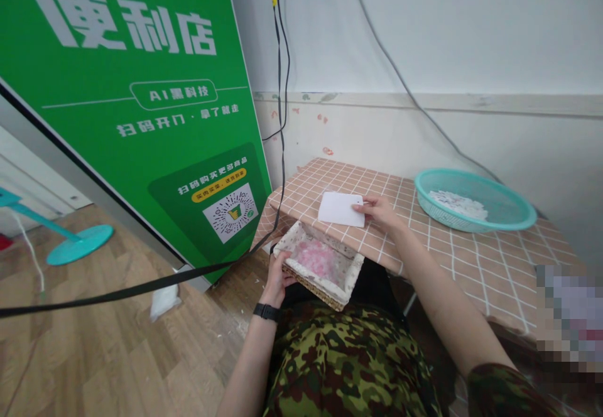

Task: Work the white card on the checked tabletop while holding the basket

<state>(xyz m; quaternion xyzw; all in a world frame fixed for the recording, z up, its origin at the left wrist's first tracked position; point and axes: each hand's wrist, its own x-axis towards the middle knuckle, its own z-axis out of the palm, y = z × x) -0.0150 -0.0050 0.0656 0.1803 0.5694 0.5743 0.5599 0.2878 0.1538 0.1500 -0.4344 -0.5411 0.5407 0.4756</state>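
Far left of the frame, a big green sign (141,109) leans against the wall, black cables (281,90) trailing down beside it, and a teal stand (78,241) sits on the wooden floor (94,341); none of it is in play. Lower centre now: the left hand (277,276), a black watch (266,311) on its wrist, grips the near left rim of a wicker basket (325,266), fingers curled over the edge, holding it just under the lip of the table (471,260); the basket has a pale cloth lining and a heap of small pink bits in the bottom. Just above it, the right hand (381,211) pinches the right edge of a flat white card (341,209), which lies on the checked tablecloth close to the table's edge, directly over the basket. To do this well, I'd judge, keep the basket tucked tight beneath the lip and level; keep the card flat so nothing slips past it. Further right, upper right of centre, a teal plastic bowl (475,200) stands on the table, well apart from the hands; white shreds lie in it, covering only part of its floor.
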